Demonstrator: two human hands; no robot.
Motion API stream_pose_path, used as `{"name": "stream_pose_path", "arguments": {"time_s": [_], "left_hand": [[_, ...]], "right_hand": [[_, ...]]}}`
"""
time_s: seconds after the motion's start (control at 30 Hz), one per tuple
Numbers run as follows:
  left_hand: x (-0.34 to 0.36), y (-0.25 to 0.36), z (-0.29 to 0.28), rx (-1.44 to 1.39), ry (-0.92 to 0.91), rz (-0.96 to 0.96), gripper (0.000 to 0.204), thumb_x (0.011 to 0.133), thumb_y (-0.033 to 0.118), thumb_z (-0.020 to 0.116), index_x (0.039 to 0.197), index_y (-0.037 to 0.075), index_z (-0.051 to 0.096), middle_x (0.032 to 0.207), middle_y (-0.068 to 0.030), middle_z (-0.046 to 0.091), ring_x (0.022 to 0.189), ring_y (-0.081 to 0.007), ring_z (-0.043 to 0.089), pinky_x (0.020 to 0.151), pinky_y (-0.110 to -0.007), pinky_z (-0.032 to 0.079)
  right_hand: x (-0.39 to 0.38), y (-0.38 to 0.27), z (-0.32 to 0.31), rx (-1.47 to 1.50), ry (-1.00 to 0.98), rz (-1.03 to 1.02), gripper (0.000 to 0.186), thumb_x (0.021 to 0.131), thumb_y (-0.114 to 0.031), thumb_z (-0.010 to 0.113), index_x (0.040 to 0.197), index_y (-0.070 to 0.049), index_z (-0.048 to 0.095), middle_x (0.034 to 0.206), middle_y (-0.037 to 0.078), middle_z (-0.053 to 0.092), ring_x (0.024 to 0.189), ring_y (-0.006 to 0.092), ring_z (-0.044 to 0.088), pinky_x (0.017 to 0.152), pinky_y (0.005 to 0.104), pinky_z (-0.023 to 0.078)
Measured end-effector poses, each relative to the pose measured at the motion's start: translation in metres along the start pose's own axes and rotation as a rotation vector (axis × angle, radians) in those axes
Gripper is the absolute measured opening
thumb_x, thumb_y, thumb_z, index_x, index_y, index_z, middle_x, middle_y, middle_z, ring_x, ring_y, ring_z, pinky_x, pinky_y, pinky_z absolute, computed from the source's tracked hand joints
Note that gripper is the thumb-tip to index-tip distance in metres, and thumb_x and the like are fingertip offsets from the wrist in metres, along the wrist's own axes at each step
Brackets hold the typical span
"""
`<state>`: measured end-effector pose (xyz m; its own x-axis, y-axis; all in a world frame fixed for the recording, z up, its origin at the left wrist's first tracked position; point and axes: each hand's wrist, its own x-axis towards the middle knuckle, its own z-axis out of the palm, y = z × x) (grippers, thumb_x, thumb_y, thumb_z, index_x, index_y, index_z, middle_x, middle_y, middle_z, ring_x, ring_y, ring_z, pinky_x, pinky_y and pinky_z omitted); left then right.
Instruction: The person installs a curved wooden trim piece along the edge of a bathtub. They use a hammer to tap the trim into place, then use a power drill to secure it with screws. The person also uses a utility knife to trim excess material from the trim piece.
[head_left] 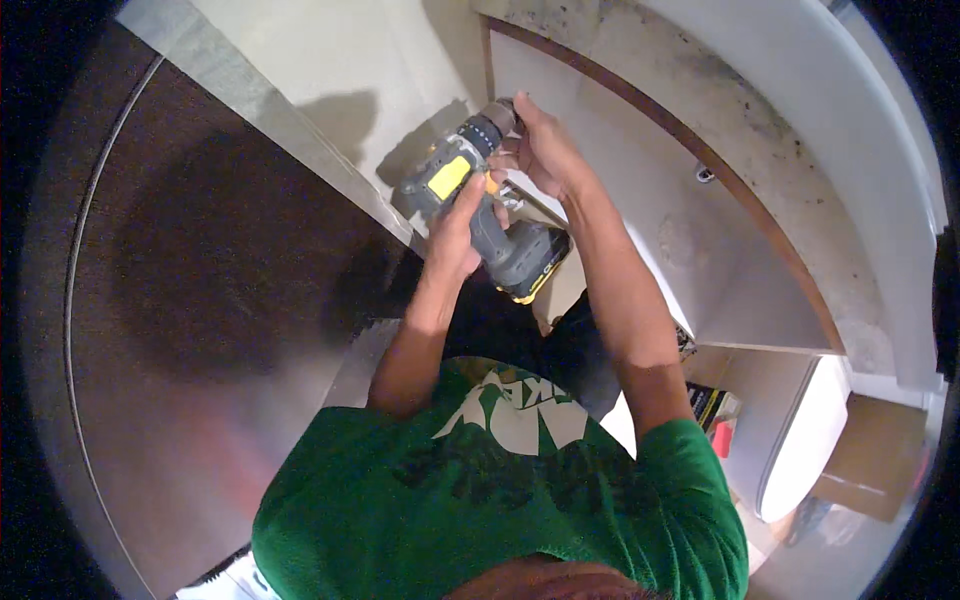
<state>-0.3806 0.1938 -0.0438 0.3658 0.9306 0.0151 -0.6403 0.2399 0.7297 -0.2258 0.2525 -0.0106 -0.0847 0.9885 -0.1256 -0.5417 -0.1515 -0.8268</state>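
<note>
A grey and black cordless drill [488,235] with a yellow patch on its side is up in front of me, its chuck pointing away and to the right. My left hand [459,228] is closed around the drill's grip, near the trigger. At the front end, my right hand [540,150] has its fingers closed about the drill's chuck [500,117]. Whether a bit sits in the chuck is hidden by those fingers. The battery [540,270] at the drill's base hangs toward my lap.
To my left is a large dark brown panel [230,250]. A pale wall [400,60] stands ahead. A cabinet with a brown edge [700,150] curves along the right, below a stained counter surface [720,100]. A cardboard box [875,455] and an open white door [805,440] are at the lower right.
</note>
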Motion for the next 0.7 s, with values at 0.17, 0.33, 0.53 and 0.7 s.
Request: {"name": "stream_pose_path", "arguments": {"time_s": [0.17,0.33,0.53,0.7], "left_hand": [[0.006,-0.016,-0.012,-0.119,0.063,-0.001,0.032,0.091,0.029,0.062,0.110,0.005,0.055,0.093,-0.0078,0.062,0.060,-0.0150,0.058,0.055,-0.030,0.050],[0.003,-0.023,-0.010,-0.092,0.071,0.031,0.026,0.090,0.022,0.064,0.108,0.004,0.057,0.093,-0.0076,0.061,0.060,-0.0162,0.059,0.051,-0.031,0.049],[0.020,-0.031,-0.018,0.072,0.017,0.161,0.035,0.091,0.032,0.061,0.114,0.007,0.054,0.099,-0.0060,0.062,0.064,-0.0144,0.058,0.057,-0.032,0.050],[0.025,-0.043,-0.029,-0.031,0.058,0.151,0.040,0.093,0.040,0.056,0.114,0.007,0.054,0.100,-0.0046,0.061,0.066,-0.0136,0.056,0.058,-0.031,0.050]], "right_hand": [[0.007,0.006,-0.019,0.012,0.251,-0.212,0.026,0.096,-0.019,0.050,0.115,-0.002,0.053,0.108,0.011,0.059,0.088,0.0234,0.060,0.076,0.0390,0.052],[0.038,0.020,-0.011,0.076,0.153,-0.154,0.031,0.092,-0.015,0.056,0.119,0.000,0.052,0.111,0.012,0.059,0.098,0.0244,0.058,0.091,0.0418,0.049],[0.086,0.029,-0.020,0.212,-0.013,-0.201,0.024,0.095,-0.019,0.052,0.110,0.000,0.056,0.098,0.013,0.063,0.088,0.0246,0.061,0.084,0.0388,0.051],[0.064,0.034,-0.015,0.189,0.057,-0.021,0.032,0.101,-0.021,0.034,0.122,0.001,0.045,0.110,0.017,0.061,0.095,0.0275,0.062,0.087,0.0418,0.052]]}}
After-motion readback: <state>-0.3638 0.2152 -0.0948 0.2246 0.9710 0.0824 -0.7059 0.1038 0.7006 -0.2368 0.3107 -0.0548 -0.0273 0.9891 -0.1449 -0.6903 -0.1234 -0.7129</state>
